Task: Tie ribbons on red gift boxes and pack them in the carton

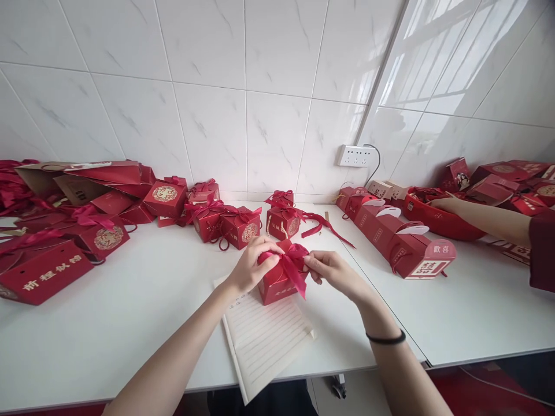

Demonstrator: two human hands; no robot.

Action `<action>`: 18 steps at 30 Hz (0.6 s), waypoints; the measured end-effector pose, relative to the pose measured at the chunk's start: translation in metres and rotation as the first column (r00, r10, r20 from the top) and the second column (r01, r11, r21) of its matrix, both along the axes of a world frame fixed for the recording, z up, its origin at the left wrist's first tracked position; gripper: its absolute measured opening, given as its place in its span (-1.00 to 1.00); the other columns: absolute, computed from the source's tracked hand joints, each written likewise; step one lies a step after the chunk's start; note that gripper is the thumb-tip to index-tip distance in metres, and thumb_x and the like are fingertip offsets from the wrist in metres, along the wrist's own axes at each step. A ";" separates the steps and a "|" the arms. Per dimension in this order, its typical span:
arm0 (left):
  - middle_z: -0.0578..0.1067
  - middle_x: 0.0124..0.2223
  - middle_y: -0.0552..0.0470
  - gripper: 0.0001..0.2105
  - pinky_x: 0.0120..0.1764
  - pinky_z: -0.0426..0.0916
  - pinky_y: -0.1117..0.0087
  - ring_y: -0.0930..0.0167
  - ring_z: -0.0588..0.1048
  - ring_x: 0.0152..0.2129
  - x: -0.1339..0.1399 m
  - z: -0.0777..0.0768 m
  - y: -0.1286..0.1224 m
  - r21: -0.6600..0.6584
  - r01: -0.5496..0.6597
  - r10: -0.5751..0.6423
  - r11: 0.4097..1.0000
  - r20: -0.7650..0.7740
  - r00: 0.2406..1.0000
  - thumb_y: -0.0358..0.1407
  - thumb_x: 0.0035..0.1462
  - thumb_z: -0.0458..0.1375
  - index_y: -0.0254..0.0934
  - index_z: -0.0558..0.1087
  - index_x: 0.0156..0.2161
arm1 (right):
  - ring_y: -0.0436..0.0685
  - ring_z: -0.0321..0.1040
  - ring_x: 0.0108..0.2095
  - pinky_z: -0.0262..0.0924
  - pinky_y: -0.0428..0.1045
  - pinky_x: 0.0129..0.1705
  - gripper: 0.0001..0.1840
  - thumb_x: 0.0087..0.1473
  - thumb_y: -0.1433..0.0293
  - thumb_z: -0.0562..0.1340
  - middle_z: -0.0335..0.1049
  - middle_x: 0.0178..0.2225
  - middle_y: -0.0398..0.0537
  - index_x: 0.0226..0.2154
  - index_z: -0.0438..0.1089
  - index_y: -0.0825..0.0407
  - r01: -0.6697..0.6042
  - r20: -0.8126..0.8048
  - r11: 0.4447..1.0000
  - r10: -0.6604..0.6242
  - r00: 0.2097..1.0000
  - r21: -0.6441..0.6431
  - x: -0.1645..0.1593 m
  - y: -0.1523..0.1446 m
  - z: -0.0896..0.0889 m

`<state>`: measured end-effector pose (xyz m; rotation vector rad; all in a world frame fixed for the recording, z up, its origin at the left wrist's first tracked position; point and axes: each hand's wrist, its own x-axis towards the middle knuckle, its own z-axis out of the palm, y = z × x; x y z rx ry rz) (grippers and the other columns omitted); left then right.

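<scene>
A small red gift box (277, 292) with gold lettering stands upright before me, partly on a lined notebook (271, 349). On its top is a bow of glossy crimson ribbon (291, 267), one tail hanging down the front. My left hand (255, 266) is closed at the bow's left side, its thumb and fingertips pinching the ribbon. From the right, my right hand (332, 270) pinches the bow's other loop between thumb and forefinger. The fingers cover part of the box's lid.
Behind stand finished-looking red boxes (240, 228) and a loose ribbon strip (332, 228). Boxes and bags (104, 179) pile up at left. A row of red boxes (390, 237) stands at right. Another person's arm (485, 216) reaches into a red basin (433, 222).
</scene>
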<state>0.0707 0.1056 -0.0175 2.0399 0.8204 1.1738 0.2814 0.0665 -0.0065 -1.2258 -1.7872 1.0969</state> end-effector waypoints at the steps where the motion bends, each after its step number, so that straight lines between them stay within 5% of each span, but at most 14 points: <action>1: 0.40 -0.30 -0.02 -0.76 -0.01 0.18 0.13 0.23 0.34 -0.19 0.001 0.001 -0.001 -0.035 -0.020 0.020 0.999 -0.009 1.000 -0.14 0.09 0.04 -0.21 0.49 -0.38 | -0.03 0.06 -0.60 -0.03 -0.12 -0.56 -0.43 0.07 -0.10 0.08 0.16 -0.63 -0.16 -0.54 0.26 0.07 0.049 -0.003 0.998 -0.049 0.999 0.029 -0.005 -0.009 -0.003; 7: 0.39 -0.26 0.02 -0.94 -0.04 0.24 0.21 0.27 0.36 -0.21 0.004 0.007 -0.009 0.003 -0.014 0.014 1.000 -0.100 0.995 -0.27 -0.02 0.19 -0.18 0.48 -0.40 | 0.03 0.18 -0.54 0.09 -0.07 -0.48 -0.51 0.11 -0.01 0.08 0.28 -0.56 -0.09 -0.58 0.24 0.04 0.338 -0.051 0.921 -0.334 0.941 0.194 -0.034 -0.046 -0.027; 11: 0.38 -0.26 0.01 -0.95 -0.06 0.25 0.21 0.27 0.36 -0.20 0.003 0.010 -0.012 0.053 0.012 -0.002 0.999 -0.169 0.986 -0.33 0.00 0.16 -0.18 0.48 -0.41 | 0.10 0.27 -0.43 0.17 -0.04 -0.35 -0.60 0.15 0.09 0.08 0.31 -0.50 -0.08 -0.55 0.24 0.02 0.381 -0.093 0.887 -0.370 0.924 0.259 -0.047 -0.059 -0.039; 18: 0.40 -0.33 0.01 -0.93 -0.12 0.26 0.23 0.28 0.34 -0.24 0.008 0.010 -0.017 0.154 -0.021 0.045 0.988 -0.157 0.987 -0.35 -0.01 0.16 -0.20 0.47 -0.47 | 0.06 0.16 -0.48 0.09 -0.05 -0.41 -0.65 0.20 0.21 0.04 0.19 -0.56 -0.14 -0.56 0.13 0.00 0.388 -0.041 0.838 -0.405 0.914 0.384 -0.050 -0.068 -0.046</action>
